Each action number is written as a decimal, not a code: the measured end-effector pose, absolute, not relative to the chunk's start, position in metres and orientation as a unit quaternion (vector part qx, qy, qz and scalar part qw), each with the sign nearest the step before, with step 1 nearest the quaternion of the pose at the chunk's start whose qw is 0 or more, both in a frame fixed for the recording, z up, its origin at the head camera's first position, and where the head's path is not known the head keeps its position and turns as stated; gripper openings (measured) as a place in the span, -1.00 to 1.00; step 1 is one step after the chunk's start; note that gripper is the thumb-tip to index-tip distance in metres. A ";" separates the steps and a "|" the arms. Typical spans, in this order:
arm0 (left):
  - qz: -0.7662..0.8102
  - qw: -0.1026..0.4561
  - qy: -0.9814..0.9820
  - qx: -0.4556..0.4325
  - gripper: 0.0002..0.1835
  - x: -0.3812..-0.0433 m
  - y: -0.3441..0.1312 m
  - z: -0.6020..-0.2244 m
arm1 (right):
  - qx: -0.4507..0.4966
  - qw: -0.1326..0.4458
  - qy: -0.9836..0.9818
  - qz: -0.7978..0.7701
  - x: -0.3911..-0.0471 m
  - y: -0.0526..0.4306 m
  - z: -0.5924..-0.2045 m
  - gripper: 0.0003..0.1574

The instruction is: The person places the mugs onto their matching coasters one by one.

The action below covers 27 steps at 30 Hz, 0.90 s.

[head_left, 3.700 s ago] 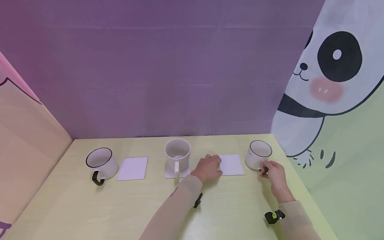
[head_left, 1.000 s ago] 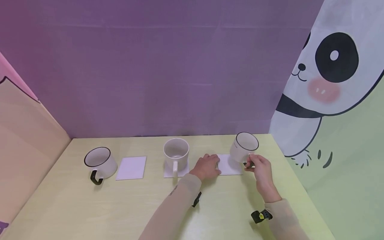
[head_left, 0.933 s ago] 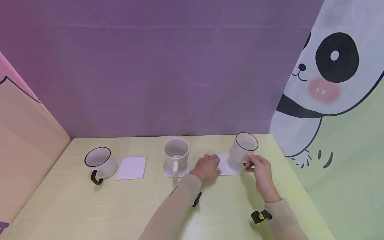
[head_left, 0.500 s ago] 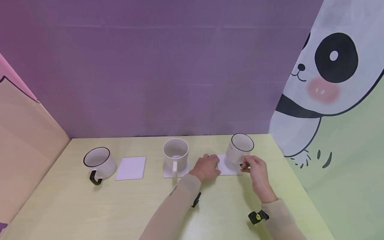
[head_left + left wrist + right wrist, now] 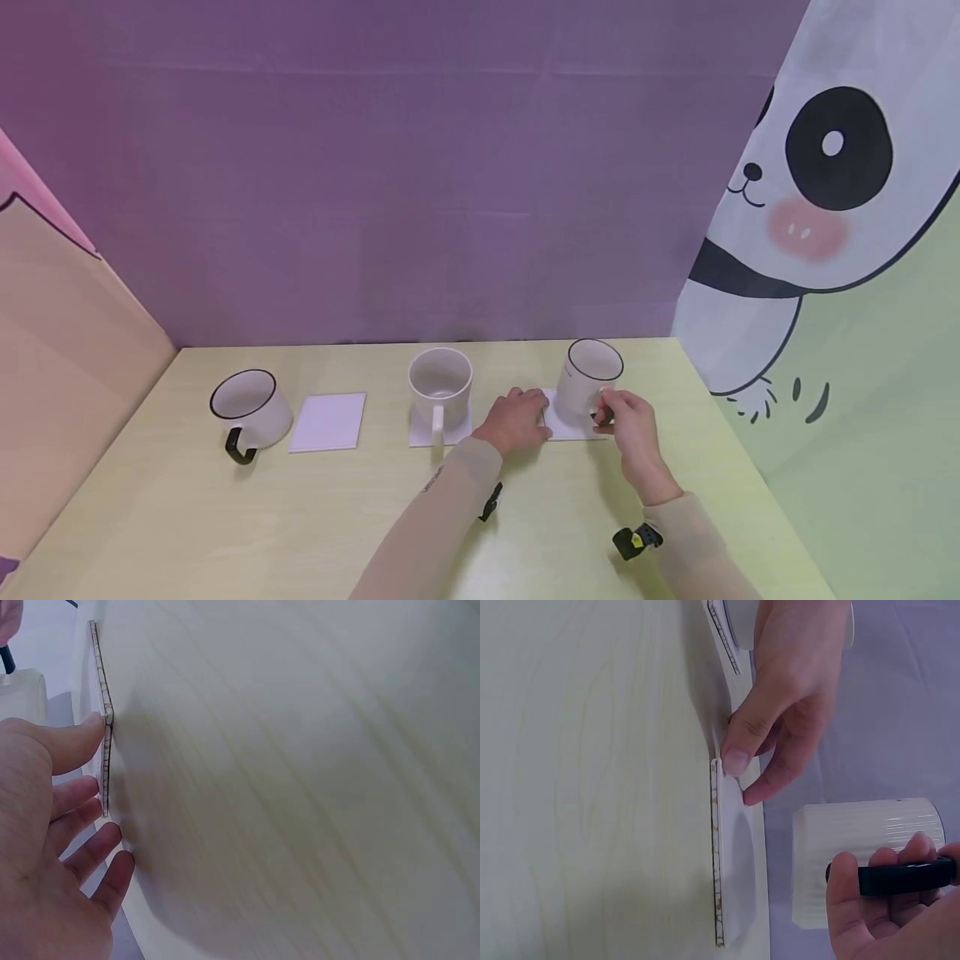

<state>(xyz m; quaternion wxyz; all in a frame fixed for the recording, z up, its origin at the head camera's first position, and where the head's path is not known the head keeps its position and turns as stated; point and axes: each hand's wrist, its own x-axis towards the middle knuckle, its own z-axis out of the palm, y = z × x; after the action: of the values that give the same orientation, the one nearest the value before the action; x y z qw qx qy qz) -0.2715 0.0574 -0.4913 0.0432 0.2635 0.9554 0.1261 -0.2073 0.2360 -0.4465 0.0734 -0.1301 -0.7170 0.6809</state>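
Observation:
My right hand (image 5: 633, 437) grips the black handle of a white mug (image 5: 581, 387) with a dark rim. In the right wrist view, a gap shows between the mug's ribbed base (image 5: 804, 825) and the white square coaster (image 5: 737, 862). From the head view the mug overlaps this right-hand coaster (image 5: 573, 430). My left hand (image 5: 513, 421) touches the coaster's left edge, thumb at the near corner. The left wrist view has the thumb against the coaster edge (image 5: 106, 754), with the other fingers loosely extended along it.
A plain white mug (image 5: 441, 379) stands on the middle coaster (image 5: 420, 436). Further left lies a bare coaster (image 5: 327, 422), beside a dark-rimmed white mug (image 5: 258, 412) with a black handle. A purple backdrop (image 5: 420, 208) closes off the table's (image 5: 300, 517) far edge.
The right hand has lifted the mug from the table right of the coaster and carried it left, then lower, over the coaster. The left hand stays at the coaster's edge.

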 end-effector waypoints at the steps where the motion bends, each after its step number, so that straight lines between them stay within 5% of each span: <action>1: 0.128 0.042 0.955 0.264 -0.49 -0.272 0.057 -0.492 | -0.131 0.072 -0.718 0.680 -0.208 0.235 -0.447 -0.66; 27: 0.150 0.038 0.954 0.258 -0.49 -0.271 0.056 -0.492 | -0.136 0.050 -0.725 0.674 -0.215 0.227 -0.460 -0.65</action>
<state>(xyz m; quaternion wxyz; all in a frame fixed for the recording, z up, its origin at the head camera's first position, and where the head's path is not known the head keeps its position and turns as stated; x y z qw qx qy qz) -0.2710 0.0561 -0.4918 0.0381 0.2579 0.9537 0.1499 -0.2146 0.2272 -0.4604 0.0499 -0.1364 -0.7246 0.6737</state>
